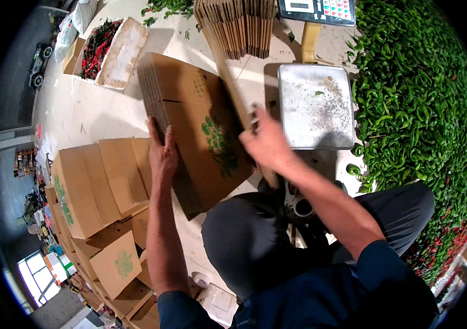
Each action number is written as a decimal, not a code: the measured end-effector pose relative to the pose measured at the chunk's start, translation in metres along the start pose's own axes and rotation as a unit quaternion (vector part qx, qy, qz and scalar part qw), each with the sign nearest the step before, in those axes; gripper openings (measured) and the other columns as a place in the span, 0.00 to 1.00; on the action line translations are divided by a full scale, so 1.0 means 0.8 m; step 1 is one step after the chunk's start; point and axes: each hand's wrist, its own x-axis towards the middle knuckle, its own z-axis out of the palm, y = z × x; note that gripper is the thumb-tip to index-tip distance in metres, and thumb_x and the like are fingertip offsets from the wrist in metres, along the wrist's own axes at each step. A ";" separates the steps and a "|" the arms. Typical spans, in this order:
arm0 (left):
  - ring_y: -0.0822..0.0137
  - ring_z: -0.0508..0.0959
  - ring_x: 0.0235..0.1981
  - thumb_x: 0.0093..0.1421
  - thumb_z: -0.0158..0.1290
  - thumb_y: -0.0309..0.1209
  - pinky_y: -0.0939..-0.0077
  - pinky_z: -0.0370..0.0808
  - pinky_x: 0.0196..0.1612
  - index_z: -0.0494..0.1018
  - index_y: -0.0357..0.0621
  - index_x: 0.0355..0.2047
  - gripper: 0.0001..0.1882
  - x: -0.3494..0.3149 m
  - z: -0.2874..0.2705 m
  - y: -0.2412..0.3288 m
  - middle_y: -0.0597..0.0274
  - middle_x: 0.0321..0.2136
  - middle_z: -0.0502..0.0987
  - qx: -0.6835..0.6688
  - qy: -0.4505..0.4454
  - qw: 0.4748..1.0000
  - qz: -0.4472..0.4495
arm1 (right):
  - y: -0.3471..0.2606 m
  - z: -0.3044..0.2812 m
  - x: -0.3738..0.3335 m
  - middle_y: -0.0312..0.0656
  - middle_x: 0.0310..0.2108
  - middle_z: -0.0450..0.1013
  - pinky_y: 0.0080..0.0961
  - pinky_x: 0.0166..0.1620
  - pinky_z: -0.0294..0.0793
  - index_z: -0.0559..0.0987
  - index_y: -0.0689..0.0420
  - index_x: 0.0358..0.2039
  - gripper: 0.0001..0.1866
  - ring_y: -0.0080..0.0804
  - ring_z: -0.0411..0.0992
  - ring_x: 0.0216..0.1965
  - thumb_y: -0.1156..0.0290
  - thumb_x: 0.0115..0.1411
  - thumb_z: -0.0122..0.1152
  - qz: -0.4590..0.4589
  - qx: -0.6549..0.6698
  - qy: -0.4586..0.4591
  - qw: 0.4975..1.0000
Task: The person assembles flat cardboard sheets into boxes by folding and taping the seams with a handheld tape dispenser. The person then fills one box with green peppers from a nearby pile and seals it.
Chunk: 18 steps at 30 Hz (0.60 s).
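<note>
A bundle of flattened cardboard boxes point(203, 118) leans in front of me, brown with a green print and corrugated edges along its left side. My left hand point(163, 151) rests against that left edge, fingers stretched and apart. Just right of the bundle, a flattened cardboard box point(230, 82) stands nearly edge-on, smeared by motion. My right hand point(266, 140) is closed around its right side, slightly blurred. Close to that hand on the right is the metal platform of a weighing scale point(315, 107).
Green chillies point(420, 98) are heaped along the right. More folded boxes point(239, 27) stand at the back, beside the scale's display point(317, 10). Assembled cartons point(94, 186) pile up at left. A foam box point(126, 55) holding red chillies sits back left. My knees point(244, 236) are in front.
</note>
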 end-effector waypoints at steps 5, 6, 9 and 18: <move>0.49 0.62 0.67 0.73 0.40 0.49 0.66 0.59 0.66 0.42 0.48 0.73 0.36 -0.004 -0.016 -0.035 0.44 0.68 0.58 -0.060 -0.020 0.998 -0.025 | 0.056 -0.047 0.004 0.67 0.60 0.64 0.38 0.65 0.63 0.51 0.59 0.71 0.41 0.59 0.65 0.62 0.76 0.56 0.53 -0.090 -0.049 0.068 0.992; 0.50 0.60 0.68 0.73 0.40 0.48 0.67 0.58 0.67 0.42 0.47 0.73 0.36 -0.005 -0.021 -0.025 0.44 0.69 0.57 -0.073 -0.037 0.995 -0.061 | 0.059 -0.047 0.006 0.66 0.61 0.63 0.38 0.65 0.63 0.51 0.57 0.71 0.41 0.58 0.64 0.62 0.78 0.56 0.52 -0.132 -0.051 0.072 0.987; 0.52 0.58 0.70 0.73 0.40 0.48 0.68 0.55 0.68 0.42 0.46 0.73 0.36 -0.001 -0.021 -0.030 0.46 0.70 0.55 -0.043 -0.021 0.998 -0.031 | 0.075 -0.049 0.016 0.63 0.59 0.66 0.45 0.59 0.70 0.48 0.45 0.72 0.43 0.59 0.70 0.54 0.79 0.57 0.50 -0.194 -0.093 0.074 0.974; 0.52 0.59 0.69 0.71 0.43 0.42 0.69 0.56 0.68 0.45 0.45 0.73 0.35 -0.003 -0.010 0.013 0.41 0.69 0.56 -0.079 -0.020 0.997 0.009 | 0.013 -0.010 0.003 0.70 0.65 0.56 0.45 0.68 0.62 0.41 0.47 0.74 0.56 0.62 0.58 0.66 0.44 0.57 0.65 -0.114 -0.193 -0.011 0.974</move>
